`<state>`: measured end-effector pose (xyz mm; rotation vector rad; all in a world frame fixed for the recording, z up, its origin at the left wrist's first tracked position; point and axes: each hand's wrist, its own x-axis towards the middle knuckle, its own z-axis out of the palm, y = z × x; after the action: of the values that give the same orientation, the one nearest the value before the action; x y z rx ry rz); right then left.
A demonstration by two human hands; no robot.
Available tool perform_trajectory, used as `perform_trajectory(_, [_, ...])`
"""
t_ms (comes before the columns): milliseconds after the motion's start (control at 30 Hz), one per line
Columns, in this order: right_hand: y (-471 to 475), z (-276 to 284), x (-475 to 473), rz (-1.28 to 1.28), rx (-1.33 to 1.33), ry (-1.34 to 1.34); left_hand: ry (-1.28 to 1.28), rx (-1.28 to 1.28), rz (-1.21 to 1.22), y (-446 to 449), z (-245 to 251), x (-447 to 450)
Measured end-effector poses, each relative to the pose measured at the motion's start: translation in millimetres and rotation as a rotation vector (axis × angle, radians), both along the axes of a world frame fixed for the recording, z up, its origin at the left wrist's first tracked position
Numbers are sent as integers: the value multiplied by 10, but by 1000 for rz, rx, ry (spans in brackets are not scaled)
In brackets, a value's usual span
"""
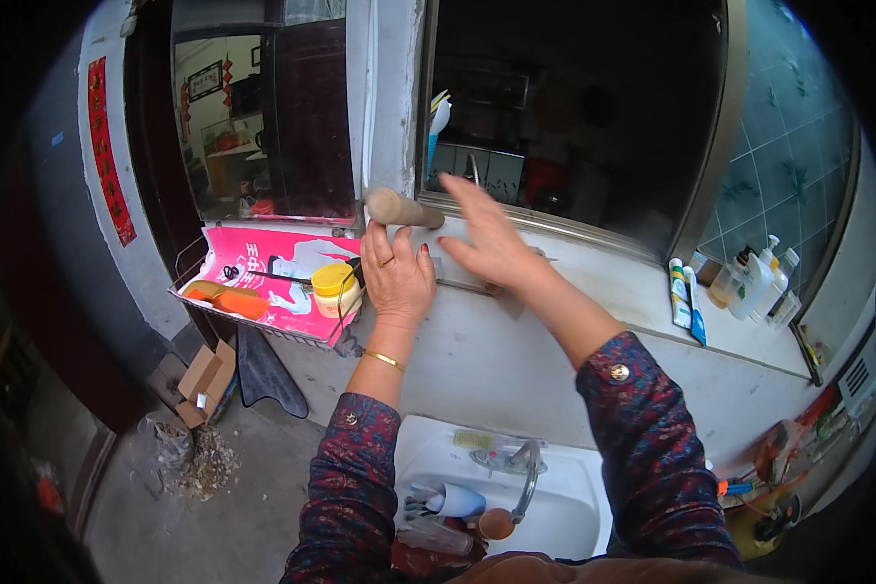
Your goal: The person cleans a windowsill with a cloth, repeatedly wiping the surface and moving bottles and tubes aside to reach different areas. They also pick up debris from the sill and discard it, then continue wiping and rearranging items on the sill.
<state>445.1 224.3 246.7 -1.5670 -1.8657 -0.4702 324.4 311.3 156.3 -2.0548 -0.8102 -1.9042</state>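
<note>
My left hand (398, 281) is at the ledge below the window, its back towards me and a ring on one finger. Its fingertips reach a pale brown cylinder (401, 209), wood or cardboard, lying on the ledge; whether they touch it is not clear. The palm side is hidden, so I cannot see if it holds anything. Beside it, a wire basket (321, 337) lined with a pink printed sheet (237, 244) holds a yellow-lidded jar (333, 288) and an orange item (237, 303). My right hand (485, 241), slightly blurred, hovers before the window with thumb and fingers apart, holding nothing.
Below my arms is a white washbasin (588, 511) with a chrome faucet (531, 474) and a blue-white cup (458, 501). Toothpaste tubes (680, 292) and pump bottles (752, 285) stand at the ledge's right. A cardboard box (208, 376) and debris (208, 463) lie on the floor.
</note>
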Motion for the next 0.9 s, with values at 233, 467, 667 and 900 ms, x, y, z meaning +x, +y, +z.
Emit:
perform_trajectory(233, [610, 10, -82, 225, -213, 126, 40, -102, -3, -10, 50, 31])
perform_trajectory(467, [728, 96, 311, 215, 65, 277, 65, -52, -22, -86, 93, 58])
perform_trajectory(667, [746, 630, 357, 101, -64, 896, 125, -88, -16, -57, 103, -35])
perform_trajectory(900, [1163, 655, 229, 10, -118, 822, 135, -118, -46, -46, 90, -42])
